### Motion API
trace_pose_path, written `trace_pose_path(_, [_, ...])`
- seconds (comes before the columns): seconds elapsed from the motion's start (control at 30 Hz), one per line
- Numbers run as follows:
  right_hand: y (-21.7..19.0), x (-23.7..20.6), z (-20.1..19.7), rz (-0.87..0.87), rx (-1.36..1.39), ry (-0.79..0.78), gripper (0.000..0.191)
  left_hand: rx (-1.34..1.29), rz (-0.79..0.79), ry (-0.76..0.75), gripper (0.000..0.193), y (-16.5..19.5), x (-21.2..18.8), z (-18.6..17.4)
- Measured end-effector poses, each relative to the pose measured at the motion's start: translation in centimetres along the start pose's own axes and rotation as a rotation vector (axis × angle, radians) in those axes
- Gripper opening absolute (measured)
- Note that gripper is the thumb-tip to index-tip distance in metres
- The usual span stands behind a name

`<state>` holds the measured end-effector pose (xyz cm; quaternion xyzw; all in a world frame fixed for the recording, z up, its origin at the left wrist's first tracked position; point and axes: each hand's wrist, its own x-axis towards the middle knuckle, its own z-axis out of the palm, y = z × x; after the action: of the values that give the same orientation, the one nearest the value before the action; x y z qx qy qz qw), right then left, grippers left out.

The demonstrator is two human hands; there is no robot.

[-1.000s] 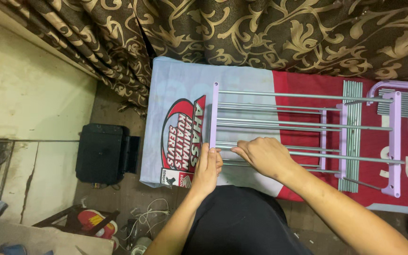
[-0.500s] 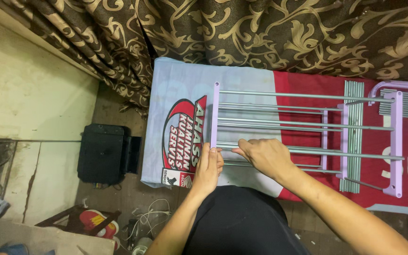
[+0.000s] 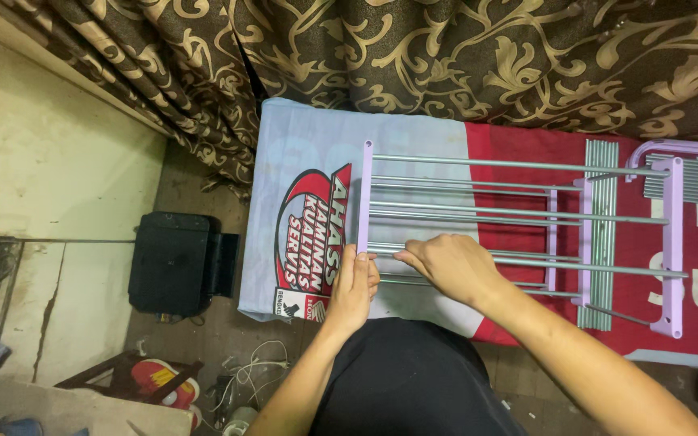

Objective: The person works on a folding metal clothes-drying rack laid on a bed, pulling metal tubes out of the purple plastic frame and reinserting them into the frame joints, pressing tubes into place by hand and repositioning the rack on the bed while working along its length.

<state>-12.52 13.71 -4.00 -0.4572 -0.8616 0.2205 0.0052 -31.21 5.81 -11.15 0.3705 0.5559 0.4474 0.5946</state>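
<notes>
Folded drying rack, lilac plastic frame with grey metal rods, lying flat on a red and pale blue printed banner spread on the floor. Long axis left to right, rods parallel to the banner's near edge, one end bar toward its pale left end. Left hand pinched on that end bar's lower corner. Right hand curled, fingers together, over the nearest rods. Black box just beyond the banner's left edge; patterned curtain along the far edge.

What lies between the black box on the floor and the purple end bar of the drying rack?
In the head view, the pale blue printed banner lies between the black box and the purple end bar.
</notes>
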Motion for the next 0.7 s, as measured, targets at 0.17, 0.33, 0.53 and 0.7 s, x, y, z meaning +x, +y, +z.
trace_pose_path(0.17, [-0.5, -0.5, 0.8, -0.07, -0.153, 0.184, 0.047, 0.019, -0.014, -0.004, 0.031, 0.2, -0.1, -0.1])
trace_pose_path(0.33, [-0.2, -0.1, -0.4, 0.017, -0.007, -0.027, 0.045, -0.016, -0.006, -0.02, 0.033, 0.1, -0.1, 0.0])
trace_pose_path(0.53, [0.2, 0.6, -1.0, 0.009, 0.139, -0.094, 0.045, 0.007, -0.002, -0.012, 0.032, 0.2, -0.1, 0.1])
trace_pose_path(0.7, [-0.6, -0.4, 0.2, 0.009, -0.109, 0.059, 0.048, -0.002, -0.013, -0.016, 0.032, 0.3, -0.3, 0.0])
